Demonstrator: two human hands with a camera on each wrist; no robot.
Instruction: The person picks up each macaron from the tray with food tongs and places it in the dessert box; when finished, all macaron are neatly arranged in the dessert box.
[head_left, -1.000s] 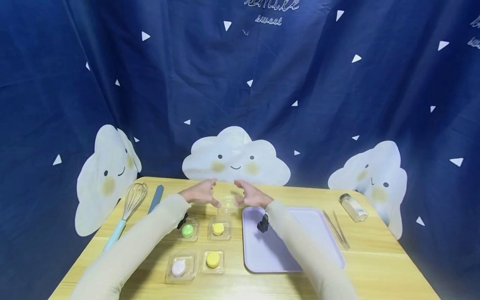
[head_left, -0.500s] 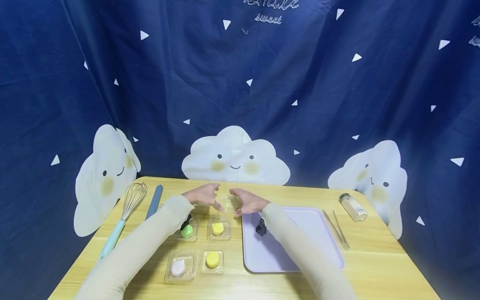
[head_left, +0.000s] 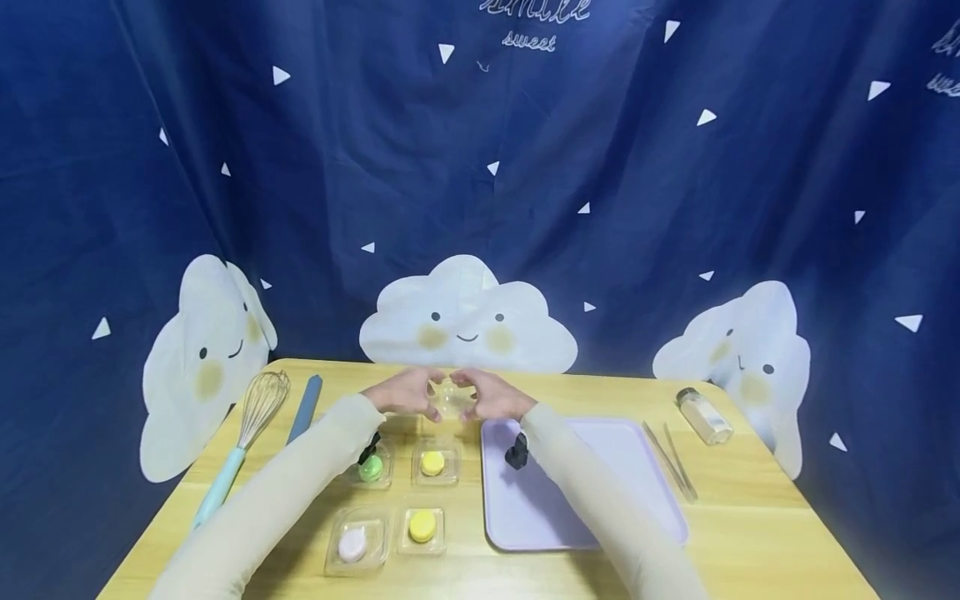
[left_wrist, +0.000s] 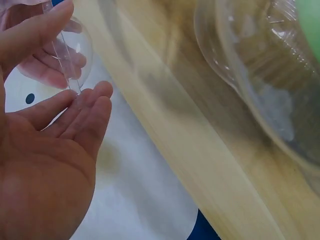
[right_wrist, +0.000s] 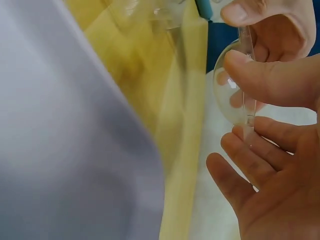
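A clear plastic macaron box [head_left: 450, 401] with a rounded bulge is held between both hands over the far part of the table. My left hand [head_left: 407, 392] pinches one edge between thumb and fingertips. The opposite edge is pinched by my right hand [head_left: 495, 394]. Seen from the right wrist, its transparent dome [right_wrist: 229, 87] bulges out past a narrow rim, and the box looks empty. Below the hands sit several similar boxes, with a green macaron [head_left: 371, 468], two yellow macarons, one farther back [head_left: 432, 463] and one nearer [head_left: 422, 526], and a pale pink macaron [head_left: 352, 545].
A lilac tray [head_left: 555, 517] lies under my right forearm. Tweezers [head_left: 671, 462] and a capped shaker jar [head_left: 705, 416] are right of it. To the left lie a whisk [head_left: 243, 450] and a dark blue bar-shaped thing [head_left: 305, 408], partly hidden by my sleeve. A curtain [head_left: 480, 167] hangs behind the table.
My hands have closed in from both sides on the clear box, which lay on the table, and now hold it raised. The head view has shifted slightly.
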